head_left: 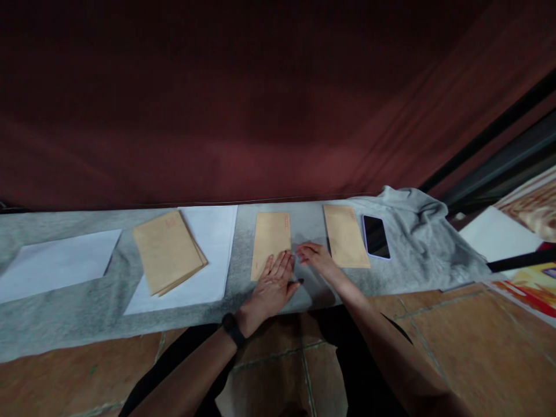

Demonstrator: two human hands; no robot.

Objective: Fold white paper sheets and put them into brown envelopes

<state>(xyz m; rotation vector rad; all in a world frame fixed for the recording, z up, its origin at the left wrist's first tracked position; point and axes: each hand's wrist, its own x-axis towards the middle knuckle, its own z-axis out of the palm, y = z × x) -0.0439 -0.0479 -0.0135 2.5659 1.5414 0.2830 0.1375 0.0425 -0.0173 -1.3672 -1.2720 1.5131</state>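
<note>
A brown paper envelope [271, 234] with small red print lies flat in front of me on the grey cloth. My left hand [273, 284], a dark band on its wrist, rests with fingers stretched over the envelope's lower right part. Just right of that envelope is my right hand [316, 258], its fingers loosely bent and pointing left, with nothing visible in them. Beyond my right hand lies a second brown envelope [346, 234]. A small stack of brown envelopes [167, 252] sits at the left, on top of white paper sheets [212, 255].
A phone [376, 236] lies right of the second envelope, beside bunched grey cloth [412, 231]. More white paper [61, 260] is at the far left. A dark red curtain [260, 116] hangs behind the cloth-covered surface. Printed sheets and a strap are at the right.
</note>
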